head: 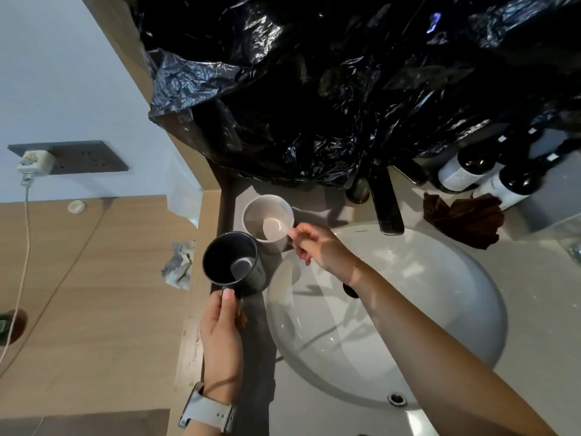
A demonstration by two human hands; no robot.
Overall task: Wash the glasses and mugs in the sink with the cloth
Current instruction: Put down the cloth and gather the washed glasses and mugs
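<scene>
A dark mug (pixel 234 262) stands upright on the counter left of the white sink (pixel 440 309). My left hand (pixel 223 335) grips its handle from the near side. Behind it stands a white mug (pixel 267 215), also upright. My right hand (pixel 314 247) reaches across the sink's left rim and pinches the white mug's handle at its right side. A dark brown cloth (pixel 462 217) lies crumpled on the counter behind the sink, to the right of the tap (pixel 385 202).
Black plastic sheeting (pixel 345 89) hangs over the wall above the tap. Dark bottles (pixel 490 174) with white labels lie at the back right. A wooden panel (pixel 94 278) and a wall socket strip (pixel 75 157) with a plugged charger are on the left.
</scene>
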